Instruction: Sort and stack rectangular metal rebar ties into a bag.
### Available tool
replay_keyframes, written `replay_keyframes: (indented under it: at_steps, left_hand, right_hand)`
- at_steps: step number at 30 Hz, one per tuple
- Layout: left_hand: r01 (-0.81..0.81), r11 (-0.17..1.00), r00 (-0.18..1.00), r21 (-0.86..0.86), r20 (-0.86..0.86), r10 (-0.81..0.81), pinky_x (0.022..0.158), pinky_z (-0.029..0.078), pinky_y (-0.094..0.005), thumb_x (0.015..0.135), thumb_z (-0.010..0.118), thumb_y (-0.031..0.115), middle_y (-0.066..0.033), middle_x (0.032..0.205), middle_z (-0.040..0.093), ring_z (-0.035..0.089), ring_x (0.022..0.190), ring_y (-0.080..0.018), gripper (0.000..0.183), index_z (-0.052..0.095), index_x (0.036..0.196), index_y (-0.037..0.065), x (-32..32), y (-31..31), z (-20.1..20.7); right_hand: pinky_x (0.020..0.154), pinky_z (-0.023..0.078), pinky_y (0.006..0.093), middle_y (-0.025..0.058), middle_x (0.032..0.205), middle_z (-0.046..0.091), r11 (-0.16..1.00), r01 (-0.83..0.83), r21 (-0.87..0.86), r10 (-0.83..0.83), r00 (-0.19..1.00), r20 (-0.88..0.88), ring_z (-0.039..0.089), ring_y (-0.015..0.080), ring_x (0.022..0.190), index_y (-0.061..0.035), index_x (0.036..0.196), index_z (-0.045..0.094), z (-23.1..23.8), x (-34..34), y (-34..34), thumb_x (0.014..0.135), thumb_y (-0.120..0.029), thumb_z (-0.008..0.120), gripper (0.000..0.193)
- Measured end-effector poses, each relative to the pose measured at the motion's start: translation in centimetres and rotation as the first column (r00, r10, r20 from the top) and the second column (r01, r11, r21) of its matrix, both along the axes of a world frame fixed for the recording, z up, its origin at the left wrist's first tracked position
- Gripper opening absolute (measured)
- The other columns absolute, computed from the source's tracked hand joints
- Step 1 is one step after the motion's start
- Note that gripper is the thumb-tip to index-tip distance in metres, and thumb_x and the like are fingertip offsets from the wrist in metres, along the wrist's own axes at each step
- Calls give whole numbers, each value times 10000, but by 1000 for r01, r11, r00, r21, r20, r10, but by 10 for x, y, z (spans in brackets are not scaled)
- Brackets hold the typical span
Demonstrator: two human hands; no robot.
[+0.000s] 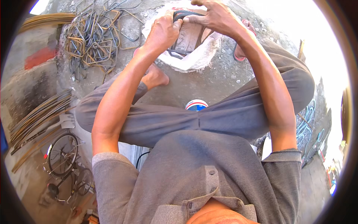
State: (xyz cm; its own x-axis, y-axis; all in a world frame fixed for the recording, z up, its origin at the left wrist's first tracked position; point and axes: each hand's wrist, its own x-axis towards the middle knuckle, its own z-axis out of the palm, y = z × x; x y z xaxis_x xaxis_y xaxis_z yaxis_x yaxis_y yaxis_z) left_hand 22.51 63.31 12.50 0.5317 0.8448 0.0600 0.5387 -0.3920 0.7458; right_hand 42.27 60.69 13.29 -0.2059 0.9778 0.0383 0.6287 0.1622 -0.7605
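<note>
My left hand is closed round one end of a bundle of dark bent wire, near the upper edge of the view. From the other side my right hand grips the same bundle, its thumb along the underside and its fingers curled above. The two thumbs nearly meet. Below both hands lies a crumpled white woven sack, and on it are brownish rectangular metal frames, partly covered by the hands and the bundle.
A tangled heap of bent steel stirrups lies left of the sack. Long rusty rods rest farther left, above a bicycle. A white, red and blue tub stands between my legs. Bluish wire lies at the right.
</note>
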Motion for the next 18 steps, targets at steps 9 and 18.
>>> replay_keyframes:
  at_steps: [9,18]
  left_hand:
    - [-110,985,938,-135,-341,58,872,468,-490,860,547,179,-338,981,613,585,995,-480,329,569,1059,-82,1,30,-54]
    - [-124,983,900,-138,-433,53,887,496,-458,814,528,200,-291,1032,640,629,998,-418,333,636,1000,-54,39,59,-112]
  right_hand:
    - [852,481,437,217,982,668,941,224,-253,-74,867,492,646,372,924,-39,1110,615,-62,54,-8,868,-303,576,360]
    - [833,481,495,254,983,644,899,438,-12,-379,792,479,620,440,923,-68,1070,637,-43,45,-11,850,-156,440,308]
